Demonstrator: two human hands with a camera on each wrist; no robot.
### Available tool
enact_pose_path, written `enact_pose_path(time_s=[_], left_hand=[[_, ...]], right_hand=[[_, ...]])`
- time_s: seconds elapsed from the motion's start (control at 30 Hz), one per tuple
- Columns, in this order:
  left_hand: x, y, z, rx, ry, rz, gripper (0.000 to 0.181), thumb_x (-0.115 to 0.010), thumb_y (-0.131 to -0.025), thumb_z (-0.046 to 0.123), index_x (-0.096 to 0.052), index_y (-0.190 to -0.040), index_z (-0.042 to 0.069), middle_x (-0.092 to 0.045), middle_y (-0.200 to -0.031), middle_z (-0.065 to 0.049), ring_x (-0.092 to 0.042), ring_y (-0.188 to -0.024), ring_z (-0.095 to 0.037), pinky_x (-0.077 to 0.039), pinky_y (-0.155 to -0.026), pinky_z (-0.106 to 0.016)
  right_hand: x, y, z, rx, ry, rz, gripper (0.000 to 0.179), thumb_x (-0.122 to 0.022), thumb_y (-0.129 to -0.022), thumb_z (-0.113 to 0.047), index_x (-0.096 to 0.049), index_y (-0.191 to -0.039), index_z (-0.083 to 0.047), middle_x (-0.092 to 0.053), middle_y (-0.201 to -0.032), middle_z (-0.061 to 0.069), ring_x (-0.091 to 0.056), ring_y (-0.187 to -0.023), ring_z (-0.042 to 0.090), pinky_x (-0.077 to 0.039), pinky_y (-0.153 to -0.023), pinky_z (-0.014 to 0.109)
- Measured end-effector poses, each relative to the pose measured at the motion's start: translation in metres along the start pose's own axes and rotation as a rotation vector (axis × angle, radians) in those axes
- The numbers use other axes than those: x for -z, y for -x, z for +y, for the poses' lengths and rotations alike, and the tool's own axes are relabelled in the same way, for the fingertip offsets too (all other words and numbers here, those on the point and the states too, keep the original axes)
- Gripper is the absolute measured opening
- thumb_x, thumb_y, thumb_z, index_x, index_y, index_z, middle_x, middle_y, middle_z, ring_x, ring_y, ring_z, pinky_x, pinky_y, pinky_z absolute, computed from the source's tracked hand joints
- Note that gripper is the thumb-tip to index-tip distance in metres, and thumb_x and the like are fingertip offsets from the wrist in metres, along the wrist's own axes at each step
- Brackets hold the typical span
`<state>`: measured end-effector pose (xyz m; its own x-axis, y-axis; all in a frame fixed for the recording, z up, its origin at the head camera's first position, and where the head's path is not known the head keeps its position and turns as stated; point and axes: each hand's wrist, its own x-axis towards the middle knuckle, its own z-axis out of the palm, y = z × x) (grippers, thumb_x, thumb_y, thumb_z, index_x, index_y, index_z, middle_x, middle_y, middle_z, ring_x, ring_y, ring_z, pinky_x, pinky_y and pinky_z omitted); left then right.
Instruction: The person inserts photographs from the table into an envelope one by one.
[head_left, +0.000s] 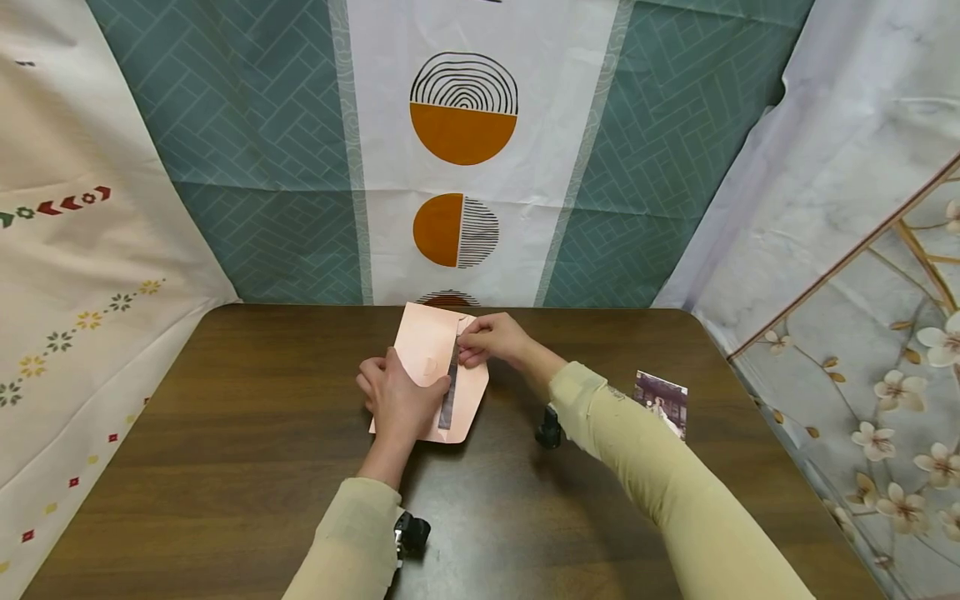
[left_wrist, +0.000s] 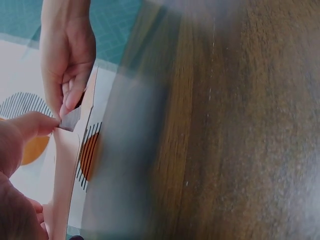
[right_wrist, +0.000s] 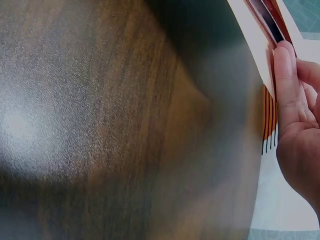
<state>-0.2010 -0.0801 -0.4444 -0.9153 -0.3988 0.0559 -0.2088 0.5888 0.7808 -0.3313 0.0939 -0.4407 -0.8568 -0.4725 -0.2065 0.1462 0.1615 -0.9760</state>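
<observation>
A pale pink envelope is held tilted over the far part of the table, its flap folded out toward the right. My left hand grips the envelope's left side, with the thumb lying across its front near the opening. Out of that opening shows a narrow dark strip of a photo; the rest of it is hidden inside. The fingers of my right hand pinch the photo's upper end at the opening. In the left wrist view, the photo's grey corner shows between both hands.
Another photo print lies on the brown wooden table at the right, partly covered by my right sleeve. Patterned cloths hang behind the table and along both sides.
</observation>
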Motion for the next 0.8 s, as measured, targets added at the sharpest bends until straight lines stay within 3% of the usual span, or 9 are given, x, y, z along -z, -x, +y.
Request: enact_pose_path(time_s=[0.37, 0.8], left_hand=[[-0.001, 0.0, -0.001, 0.018, 0.035, -0.002, 0.103, -0.091, -0.078, 0.038, -0.041, -0.156, -0.006, -0.036, -0.136, -0.028, -0.03, -0.131, -0.045, -0.041, -0.1, -0.068], [-0.003, 0.001, 0.002, 0.039, 0.055, 0.01, 0.102, -0.089, -0.079, 0.037, -0.04, -0.156, -0.007, -0.035, -0.136, -0.027, -0.029, -0.131, -0.044, -0.039, -0.102, -0.068]], right_hand=[[-0.007, -0.001, 0.005, 0.041, -0.007, 0.032, 0.012, -0.069, -0.099, 0.009, -0.067, -0.108, 0.015, -0.077, -0.08, 0.013, -0.076, -0.066, 0.017, -0.064, -0.065, 0.035], [-0.013, 0.0, 0.0, 0.028, 0.02, 0.057, 0.011, -0.069, -0.099, 0.008, -0.067, -0.108, 0.014, -0.074, -0.076, 0.011, -0.075, -0.064, 0.016, -0.064, -0.064, 0.034]])
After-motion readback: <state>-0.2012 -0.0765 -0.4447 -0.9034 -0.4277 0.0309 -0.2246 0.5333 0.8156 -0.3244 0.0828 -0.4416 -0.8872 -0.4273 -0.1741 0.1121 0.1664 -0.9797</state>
